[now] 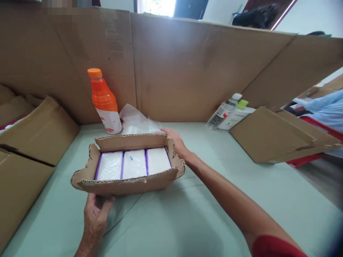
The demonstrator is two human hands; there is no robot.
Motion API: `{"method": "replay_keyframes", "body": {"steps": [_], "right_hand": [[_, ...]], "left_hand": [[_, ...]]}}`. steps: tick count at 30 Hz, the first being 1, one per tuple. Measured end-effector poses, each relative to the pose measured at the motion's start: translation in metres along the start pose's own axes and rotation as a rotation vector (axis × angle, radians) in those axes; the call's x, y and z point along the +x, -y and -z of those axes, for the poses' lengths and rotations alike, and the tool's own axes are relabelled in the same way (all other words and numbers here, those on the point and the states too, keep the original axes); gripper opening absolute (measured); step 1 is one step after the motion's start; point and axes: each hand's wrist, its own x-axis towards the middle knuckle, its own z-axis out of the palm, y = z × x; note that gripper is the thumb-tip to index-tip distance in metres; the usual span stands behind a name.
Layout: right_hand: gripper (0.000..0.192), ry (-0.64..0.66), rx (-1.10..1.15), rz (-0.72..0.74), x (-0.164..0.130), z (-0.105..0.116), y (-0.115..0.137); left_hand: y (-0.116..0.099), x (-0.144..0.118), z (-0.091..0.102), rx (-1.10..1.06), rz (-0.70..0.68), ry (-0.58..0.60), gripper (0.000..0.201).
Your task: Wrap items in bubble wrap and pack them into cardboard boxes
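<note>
A small open cardboard box (128, 184) with jagged-edged flaps sits on the pale green table (203, 207), slightly lifted at its near side. Inside lie three white packets with purple edges (134, 164), side by side. My left hand (95, 214) grips the box's near left wall from below. My right hand (175, 141) reaches over to the far right corner and holds the rear flap there.
An orange bottle (104, 101) stands behind the box beside a crumpled clear plastic bag (136, 121). Two bottles (229, 114) lie at the back right next to a flattened carton (278, 137). Tall cardboard walls (187, 67) surround the table; more cartons (32, 135) at left.
</note>
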Motion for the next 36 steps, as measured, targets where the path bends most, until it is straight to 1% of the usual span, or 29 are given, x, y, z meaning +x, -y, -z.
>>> {"method": "replay_keyframes", "body": {"steps": [2, 3, 4, 5, 6, 7, 9, 10, 11, 13, 15, 16, 17, 19, 21, 22, 24, 26, 29, 31, 32, 34, 36], "right_hand": [[0.038, 0.071, -0.145, 0.102, 0.052, -0.004, 0.004], [0.035, 0.125, -0.202, 0.145, 0.073, -0.005, 0.006], [0.031, 0.179, -0.255, 0.188, 0.088, -0.004, 0.006], [0.028, 0.219, -0.3, 0.219, 0.097, -0.001, 0.006], [0.027, 0.235, -0.333, 0.238, 0.099, 0.004, 0.004], [0.026, 0.227, -0.356, 0.245, 0.094, 0.011, 0.002], [0.023, 0.176, -0.387, 0.218, 0.065, 0.029, -0.004], [0.022, 0.163, -0.401, 0.185, 0.043, 0.039, -0.006], [0.02, 0.179, -0.422, 0.137, 0.017, 0.048, -0.007], [0.015, 0.275, -0.44, 0.052, -0.039, 0.062, -0.004], [0.008, 0.376, -0.371, 0.007, -0.093, 0.071, 0.005], [0.008, 0.384, -0.307, -0.009, -0.115, 0.073, 0.011], [0.015, 0.35, -0.24, -0.03, -0.134, 0.074, 0.018], [0.033, 0.184, -0.108, -0.102, -0.157, 0.073, 0.032], [0.045, 0.018, 0.034, -0.192, -0.161, 0.068, 0.047], [0.048, -0.016, 0.122, -0.225, -0.158, 0.064, 0.055], [0.052, 0.008, 0.319, -0.256, -0.145, 0.053, 0.071], [0.051, 0.052, 0.478, -0.276, -0.129, 0.039, 0.086], [0.045, 0.021, 0.582, -0.315, -0.11, 0.019, 0.099], [0.049, -0.001, 0.58, -0.292, -0.102, 0.012, 0.095], [0.051, 0.003, 0.548, -0.258, -0.099, 0.012, 0.089], [0.054, 0.022, 0.407, -0.218, -0.098, 0.018, 0.068], [0.055, 0.056, 0.234, -0.28, -0.102, 0.028, 0.04]], "left_hand": [[0.001, 0.0, 0.001, 0.017, 0.012, 0.011, 0.049], [0.002, 0.0, 0.002, 0.027, 0.009, 0.02, 0.05], [0.003, 0.001, 0.002, 0.036, 0.002, 0.03, 0.05], [0.004, 0.001, 0.003, 0.044, -0.005, 0.042, 0.051], [0.005, 0.002, 0.004, 0.051, -0.011, 0.057, 0.053], [0.006, 0.003, 0.004, 0.058, -0.018, 0.071, 0.054], [0.007, 0.006, 0.005, 0.078, -0.045, 0.097, 0.053], [0.006, 0.007, 0.005, 0.085, -0.062, 0.111, 0.052], [0.005, 0.009, 0.005, 0.086, -0.08, 0.122, 0.051], [0.001, 0.011, 0.006, 0.084, -0.102, 0.123, 0.047], [-0.003, 0.012, 0.008, 0.086, -0.107, 0.104, 0.043], [-0.006, 0.012, 0.009, 0.096, -0.113, 0.094, 0.04], [-0.008, 0.011, 0.01, 0.113, -0.129, 0.082, 0.037], [-0.012, 0.01, 0.012, 0.168, -0.2, 0.039, 0.033], [-0.014, 0.009, 0.014, 0.237, -0.287, -0.023, 0.03], [-0.015, 0.008, 0.016, 0.264, -0.316, -0.043, 0.029], [-0.014, 0.009, 0.018, 0.301, -0.315, -0.054, 0.029], [-0.013, 0.012, 0.02, 0.29, -0.242, -0.037, 0.034], [-0.011, 0.018, 0.02, 0.182, -0.124, 0.006, 0.043], [-0.01, 0.023, 0.018, 0.074, -0.108, 0.053, 0.05], [-0.01, 0.025, 0.016, 0.022, -0.118, 0.075, 0.053], [-0.009, 0.029, 0.013, -0.073, -0.14, 0.094, 0.063], [-0.007, 0.032, 0.01, -0.127, -0.148, 0.064, 0.072]]}}
